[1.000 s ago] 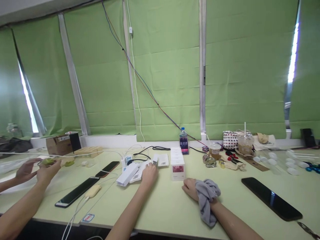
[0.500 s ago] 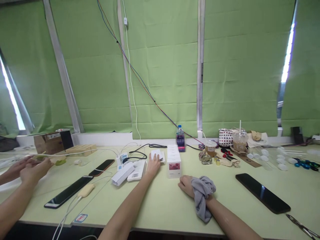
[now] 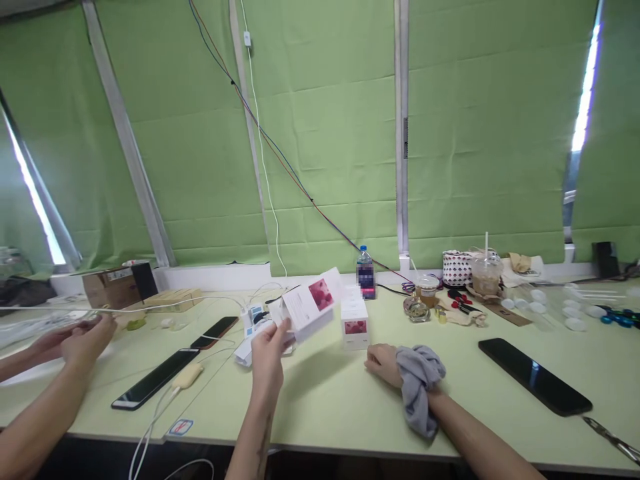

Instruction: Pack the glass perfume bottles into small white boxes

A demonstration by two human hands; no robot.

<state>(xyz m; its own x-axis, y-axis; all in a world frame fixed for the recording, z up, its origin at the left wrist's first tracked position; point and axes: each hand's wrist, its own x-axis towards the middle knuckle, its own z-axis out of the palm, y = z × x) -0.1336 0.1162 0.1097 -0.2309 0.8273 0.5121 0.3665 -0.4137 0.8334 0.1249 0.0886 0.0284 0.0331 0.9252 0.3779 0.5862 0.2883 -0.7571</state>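
My left hand (image 3: pixel 270 350) is raised over the table and pinches the lower left end of a white box (image 3: pixel 311 303) with a pink-red picture, tilted in the air. To its right a row of white boxes (image 3: pixel 355 327) stands on the table, the front one showing the same kind of picture. Beside that row, my right hand (image 3: pixel 384 365) rests on the tabletop with its fingers curled; whether anything is under them is hidden. A grey cloth band (image 3: pixel 420 390) is round my right wrist.
At the left, another person's hands (image 3: pixel 87 340) work near a cable. Phones (image 3: pixel 156 380) and a yellow power bank (image 3: pixel 188 376) lie nearer. A bottle (image 3: pixel 365 273) stands behind the boxes. Cups (image 3: pixel 485 275), a large black phone (image 3: pixel 535 377) and scissors (image 3: pixel 613 439) are at the right.
My left hand has lifted off the table with a white box in its grip and come nearer. My right hand has stayed by the row. The view has shifted slightly.
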